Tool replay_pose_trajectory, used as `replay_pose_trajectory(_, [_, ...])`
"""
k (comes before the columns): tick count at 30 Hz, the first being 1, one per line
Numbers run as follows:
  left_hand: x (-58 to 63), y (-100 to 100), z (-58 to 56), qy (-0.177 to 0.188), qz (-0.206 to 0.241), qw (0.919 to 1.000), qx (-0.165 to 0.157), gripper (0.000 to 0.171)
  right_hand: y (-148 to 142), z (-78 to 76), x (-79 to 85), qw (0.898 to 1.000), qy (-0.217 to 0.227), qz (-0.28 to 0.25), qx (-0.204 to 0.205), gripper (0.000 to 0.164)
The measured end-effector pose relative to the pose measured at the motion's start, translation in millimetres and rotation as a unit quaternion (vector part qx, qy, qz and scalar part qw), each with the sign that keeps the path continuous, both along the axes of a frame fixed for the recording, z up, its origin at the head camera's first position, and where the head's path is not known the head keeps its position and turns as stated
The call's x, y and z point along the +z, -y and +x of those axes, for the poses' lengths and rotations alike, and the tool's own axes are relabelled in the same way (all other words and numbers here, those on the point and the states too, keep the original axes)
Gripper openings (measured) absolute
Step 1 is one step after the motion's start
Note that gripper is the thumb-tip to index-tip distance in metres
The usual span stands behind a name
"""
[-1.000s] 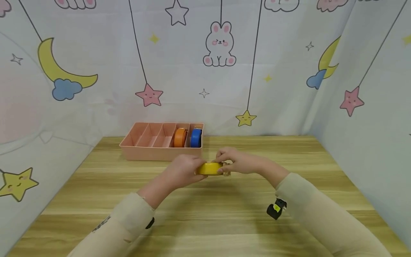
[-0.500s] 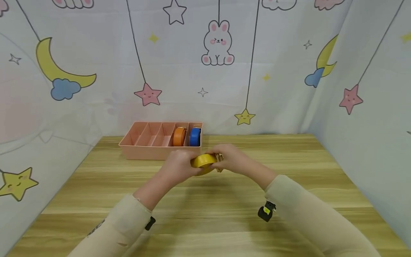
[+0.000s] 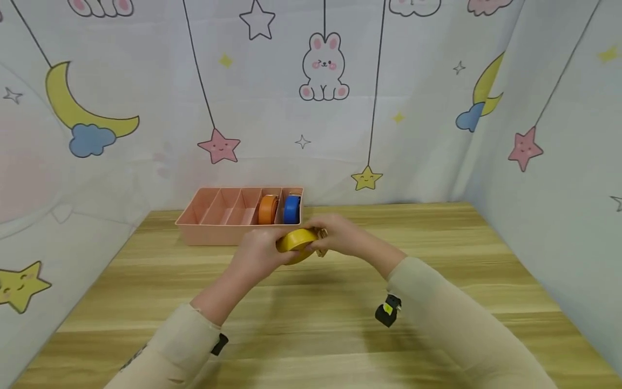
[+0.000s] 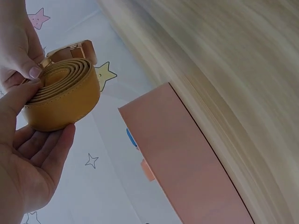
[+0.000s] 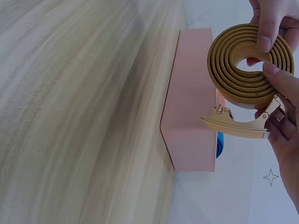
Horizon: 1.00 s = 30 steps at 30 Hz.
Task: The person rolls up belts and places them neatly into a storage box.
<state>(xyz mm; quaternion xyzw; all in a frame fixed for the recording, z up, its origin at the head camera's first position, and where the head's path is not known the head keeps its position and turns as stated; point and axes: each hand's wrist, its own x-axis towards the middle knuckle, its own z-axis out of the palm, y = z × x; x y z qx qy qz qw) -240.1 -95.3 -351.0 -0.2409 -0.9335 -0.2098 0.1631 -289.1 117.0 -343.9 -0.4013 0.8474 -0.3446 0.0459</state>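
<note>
Between my two hands, above the table, is a yellow belt (image 3: 297, 239) rolled into a coil. Its gold buckle (image 5: 240, 128) sticks out at the outer end of the coil, on the right-hand side. My left hand (image 3: 258, 253) grips the coil from the left, thumb on its top edge and fingers below, as the left wrist view shows. My right hand (image 3: 337, 235) pinches the coil beside the buckle, with the thumb on the coil's flat face (image 5: 250, 84). The belt's layers lie close together in a spiral around a small open centre.
Behind the hands a pink divided box (image 3: 214, 234) stands on the wooden table (image 3: 311, 335). Its right compartments hold a rolled orange belt (image 3: 268, 209) and a rolled blue belt (image 3: 292, 209). A printed curtain (image 3: 418, 146) hangs behind the table.
Both hands have carried the yellow belt slightly left and up, towards the box. The coil has tipped, so more of its round side shows. The box and its belts stay in place.
</note>
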Motion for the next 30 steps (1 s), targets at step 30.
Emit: replay_pose_trajectory(30, [2.0,70,-47.0,0.044,0.222,0.9428,0.245,0.044,57,-41.8,-55.6,0.935,-0.259,0.183,-0.162,0.024])
